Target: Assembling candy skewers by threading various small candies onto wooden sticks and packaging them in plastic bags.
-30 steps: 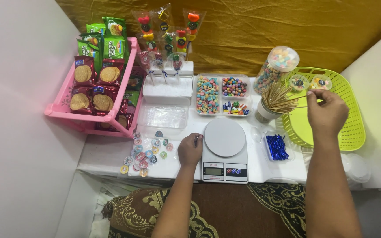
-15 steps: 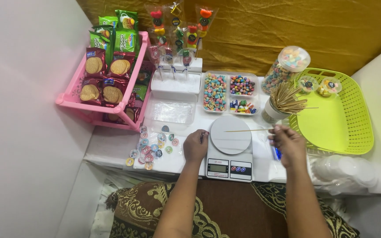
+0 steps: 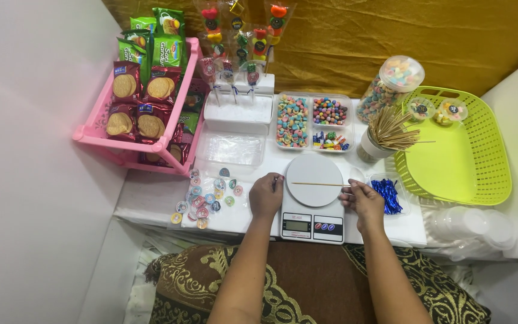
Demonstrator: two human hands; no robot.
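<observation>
Your right hand [image 3: 362, 201] is back from the stick cup [image 3: 374, 146] | pinches wooden skewer [image 3: 318, 184] level over scale [image 3: 313, 198] plate | left hand [image 3: 266, 195] curled, empty, beside scale.

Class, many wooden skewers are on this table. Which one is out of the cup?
The skewer held level over the white scale by the right hand; the others stand bunched in the cup.

In the pink rack [image 3: 94, 137] at the left stand green snack packets [image 3: 162, 36] and, below them, dark red biscuit packets [image 3: 143, 102]. Small round colourful stickers [image 3: 206, 195] lie on the table. The white scale [image 3: 313, 223] has a small grey screen [image 3: 298, 225].
</observation>
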